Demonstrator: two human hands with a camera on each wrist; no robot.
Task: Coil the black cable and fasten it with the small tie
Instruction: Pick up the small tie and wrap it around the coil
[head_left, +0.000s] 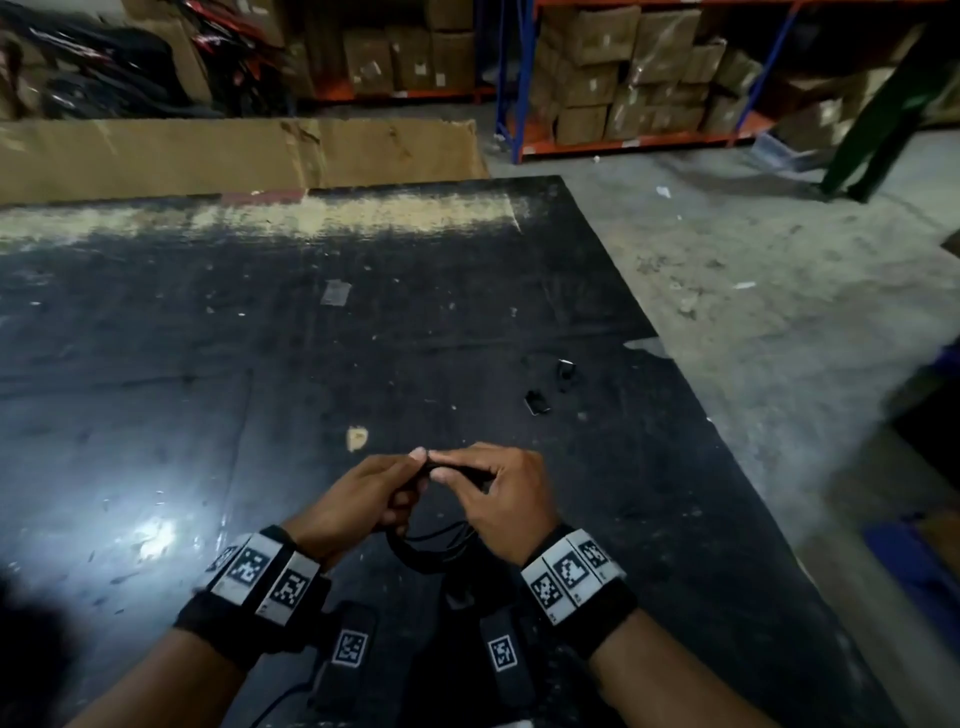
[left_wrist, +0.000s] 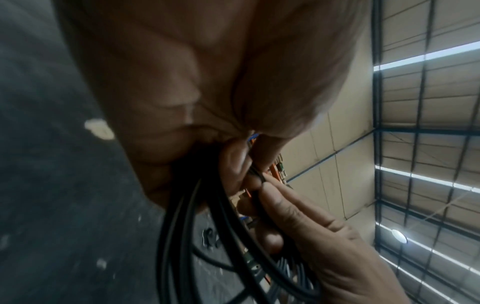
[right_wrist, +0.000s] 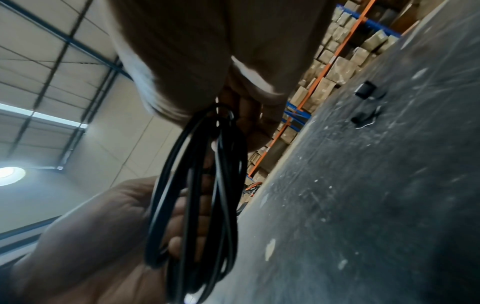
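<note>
The black cable (head_left: 436, 545) hangs in several loops below my two hands, held just above the dark table (head_left: 260, 364). My left hand (head_left: 410, 478) grips the top of the coil (right_wrist: 202, 185), fingers curled round the bunched loops (left_wrist: 182, 226). Pressed against it, my right hand (head_left: 439, 465) pinches a thin black tie (left_wrist: 257, 176) at the top of the coil, between thumb and forefinger (left_wrist: 285, 205). How far the tie goes round the bundle is hidden by the fingers.
Two small black pieces (head_left: 537, 402) (head_left: 566, 371) lie on the table beyond my right hand, also visible in the right wrist view (right_wrist: 365, 90). A pale chip (head_left: 357, 436) marks the tabletop. The table's right edge (head_left: 675, 364) borders concrete floor; a cardboard sheet (head_left: 234, 150) and box shelves (head_left: 623, 78) stand behind.
</note>
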